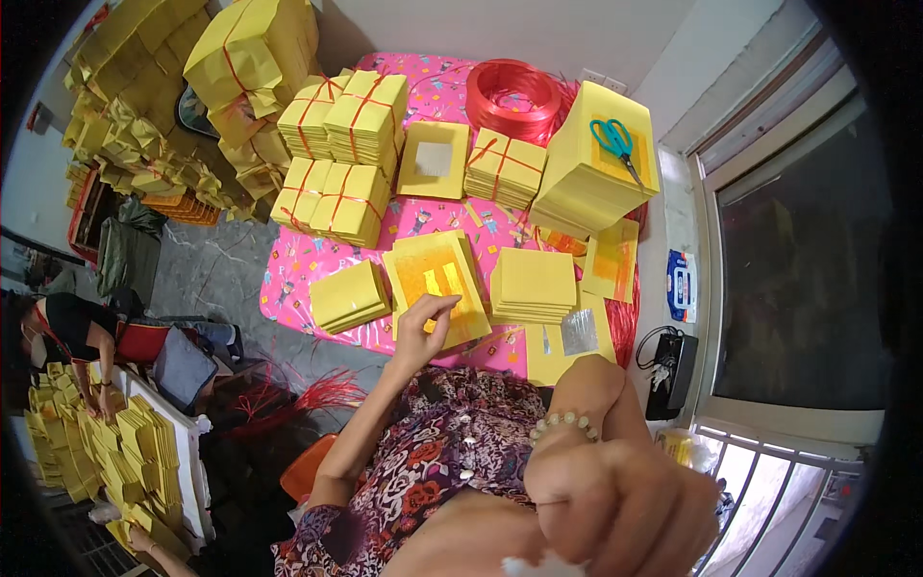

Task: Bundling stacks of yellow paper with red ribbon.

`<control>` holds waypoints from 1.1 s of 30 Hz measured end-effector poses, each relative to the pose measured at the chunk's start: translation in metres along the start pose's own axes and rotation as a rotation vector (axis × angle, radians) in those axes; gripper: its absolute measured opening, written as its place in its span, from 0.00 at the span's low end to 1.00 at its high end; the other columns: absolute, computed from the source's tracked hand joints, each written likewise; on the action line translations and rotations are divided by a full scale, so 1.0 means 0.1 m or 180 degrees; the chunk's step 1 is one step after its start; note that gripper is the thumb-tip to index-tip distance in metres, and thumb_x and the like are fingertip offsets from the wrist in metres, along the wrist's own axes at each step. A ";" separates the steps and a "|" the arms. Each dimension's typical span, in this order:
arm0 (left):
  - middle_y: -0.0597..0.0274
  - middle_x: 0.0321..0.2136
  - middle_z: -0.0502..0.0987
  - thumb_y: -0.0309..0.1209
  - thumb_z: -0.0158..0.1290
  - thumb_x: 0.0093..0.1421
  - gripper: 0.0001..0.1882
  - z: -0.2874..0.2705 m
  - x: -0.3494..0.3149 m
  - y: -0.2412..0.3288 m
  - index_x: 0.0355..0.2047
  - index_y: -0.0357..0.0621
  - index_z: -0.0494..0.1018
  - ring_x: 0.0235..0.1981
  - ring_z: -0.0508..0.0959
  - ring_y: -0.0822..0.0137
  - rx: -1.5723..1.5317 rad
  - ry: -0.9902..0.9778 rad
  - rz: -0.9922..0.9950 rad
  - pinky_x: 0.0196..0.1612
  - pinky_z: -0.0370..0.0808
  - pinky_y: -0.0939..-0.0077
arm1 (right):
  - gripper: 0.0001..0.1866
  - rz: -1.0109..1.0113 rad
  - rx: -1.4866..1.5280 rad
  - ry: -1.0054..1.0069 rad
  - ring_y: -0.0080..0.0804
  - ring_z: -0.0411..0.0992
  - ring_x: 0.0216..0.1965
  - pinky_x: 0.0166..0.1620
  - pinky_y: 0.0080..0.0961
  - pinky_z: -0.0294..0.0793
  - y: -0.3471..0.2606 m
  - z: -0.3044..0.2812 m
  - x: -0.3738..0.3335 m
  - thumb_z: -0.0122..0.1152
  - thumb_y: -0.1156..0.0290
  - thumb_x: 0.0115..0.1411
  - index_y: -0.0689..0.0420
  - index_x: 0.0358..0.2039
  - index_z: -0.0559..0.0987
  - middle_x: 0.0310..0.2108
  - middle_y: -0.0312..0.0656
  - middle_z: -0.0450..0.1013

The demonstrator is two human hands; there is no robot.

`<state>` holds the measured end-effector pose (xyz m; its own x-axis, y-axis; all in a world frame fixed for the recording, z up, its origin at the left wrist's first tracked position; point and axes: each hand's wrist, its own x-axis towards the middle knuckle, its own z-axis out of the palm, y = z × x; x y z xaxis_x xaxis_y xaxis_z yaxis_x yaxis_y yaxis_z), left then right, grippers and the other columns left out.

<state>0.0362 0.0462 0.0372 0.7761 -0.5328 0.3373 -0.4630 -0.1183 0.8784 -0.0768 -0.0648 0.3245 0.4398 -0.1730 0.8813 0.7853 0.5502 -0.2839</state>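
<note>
My left hand [423, 330] is over a stack of yellow paper sheets [471, 332], its fingers curled together; whether they hold anything is hidden. The top sheet bears an orange square [413, 287] with two shiny gold strips [442, 280]. Close up at the lower right, my right hand [625, 500] is raised off the table and closed, a beaded bracelet [567, 423] round its wrist. A ragged white piece [543, 565], like tissue, shows by its fingers, cut off by the lower edge. Folded yellow paper [348, 296] lies left of the stack, and a yellow paper pile [535, 281] right of it.
Yellow bundles tied with red string [336, 197] line the back of the pink table [288, 279]. Teal scissors [620, 144] lie on a tall paper stack [586, 188]. A red string coil [514, 96] is behind. Another person [82, 332] handles yellow papers at lower left.
</note>
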 end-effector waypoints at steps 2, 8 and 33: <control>0.56 0.29 0.77 0.16 0.51 0.57 0.14 0.04 -0.13 -0.17 0.43 0.39 0.78 0.30 0.79 0.66 -0.0022 -0.0059 -0.0199 0.33 0.74 0.77 | 0.03 -0.0091 -0.0415 0.1300 0.25 0.71 0.37 0.36 0.24 0.72 0.00 0.25 0.05 0.65 0.74 0.58 0.55 0.28 0.81 0.34 0.35 0.74; 0.56 0.29 0.77 0.21 0.51 0.60 0.13 0.05 -0.38 -0.49 0.45 0.41 0.78 0.28 0.78 0.68 -0.0036 -0.0319 -0.0595 0.33 0.74 0.76 | 0.03 0.0115 0.0266 0.2419 0.26 0.70 0.25 0.26 0.24 0.70 0.40 0.46 0.43 0.63 0.79 0.57 0.58 0.27 0.80 0.28 0.38 0.72; 0.59 0.38 0.80 0.26 0.51 0.64 0.12 0.30 -0.31 -0.93 0.47 0.38 0.76 0.40 0.78 0.71 -0.0115 -0.0924 -0.0797 0.44 0.74 0.77 | 0.09 -0.0683 -0.0887 0.0541 0.30 0.76 0.26 0.28 0.21 0.80 -0.25 -0.04 -0.22 0.60 0.77 0.59 0.56 0.22 0.74 0.27 0.40 0.77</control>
<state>0.0426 0.0484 -0.0652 0.7074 -0.7068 0.0054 -0.2551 -0.2481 0.9345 -0.1041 -0.0779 0.3102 0.3002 -0.4057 0.8633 0.9452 0.2480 -0.2122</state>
